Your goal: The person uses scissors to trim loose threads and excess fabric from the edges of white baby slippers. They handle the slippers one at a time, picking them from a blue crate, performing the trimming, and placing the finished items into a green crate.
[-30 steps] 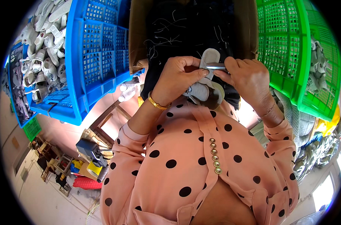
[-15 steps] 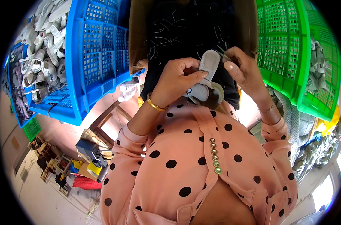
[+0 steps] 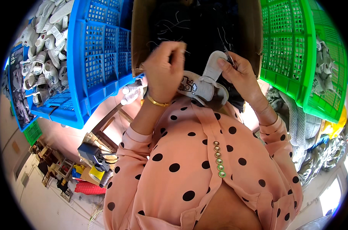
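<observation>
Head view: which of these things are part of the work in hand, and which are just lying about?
In hand:
- grey shoe upper, held by the right hand
- small snips in the right hand
- left hand, raised with fingers pinched
- cardboard box with thread ends

Lying about:
- blue crate and its white shoe parts
- green crate

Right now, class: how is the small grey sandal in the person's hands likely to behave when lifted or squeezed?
The grey sandal probably feels light: the right hand steadies it by one strap. Its straps look soft and curved, so they likely flop. The flat sole seems unlikely to roll. The left hand is raised beside it.
</observation>
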Available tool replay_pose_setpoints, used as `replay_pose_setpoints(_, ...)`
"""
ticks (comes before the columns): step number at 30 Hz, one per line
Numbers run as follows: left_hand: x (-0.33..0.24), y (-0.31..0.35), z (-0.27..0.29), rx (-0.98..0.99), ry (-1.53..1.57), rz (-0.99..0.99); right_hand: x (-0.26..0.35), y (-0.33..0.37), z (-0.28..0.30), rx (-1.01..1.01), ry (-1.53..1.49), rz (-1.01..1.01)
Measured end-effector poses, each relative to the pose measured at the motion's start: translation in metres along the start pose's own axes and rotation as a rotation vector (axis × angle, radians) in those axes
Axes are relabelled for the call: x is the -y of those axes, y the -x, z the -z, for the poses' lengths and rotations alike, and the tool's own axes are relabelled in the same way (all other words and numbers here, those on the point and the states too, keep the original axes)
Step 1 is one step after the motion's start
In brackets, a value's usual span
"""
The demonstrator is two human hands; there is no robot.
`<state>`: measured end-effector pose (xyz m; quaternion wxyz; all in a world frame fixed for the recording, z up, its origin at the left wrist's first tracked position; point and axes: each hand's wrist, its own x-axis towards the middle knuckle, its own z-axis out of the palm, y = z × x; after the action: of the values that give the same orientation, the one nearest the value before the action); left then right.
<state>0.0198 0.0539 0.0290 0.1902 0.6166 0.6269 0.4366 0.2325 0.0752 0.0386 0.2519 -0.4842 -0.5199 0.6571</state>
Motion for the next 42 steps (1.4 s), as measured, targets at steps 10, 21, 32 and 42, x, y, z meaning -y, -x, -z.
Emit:
replay_pose_setpoints(10, -0.015, 0.022, 0.0, 0.332, 0.067, 0.039, -0.003, -0.005, 0.001, 0.008, -0.068, -0.012)
replay_pose_setpoints(21, -0.016, 0.023, -0.023, 0.153, -0.133, -0.113, -0.016, -0.012, 0.002, -0.094, 0.268, 0.101)
replay_pose_setpoints(32, -0.004, 0.038, -0.033, 0.259, 0.144, 0.129, 0.004, 0.001, 0.007, -0.311, 1.068, 0.606)
replay_pose_setpoints(42, -0.001, 0.039, -0.037, 0.214, 0.142, 0.013, 0.011, -0.005, 0.007, -0.133, 1.504, 0.598)
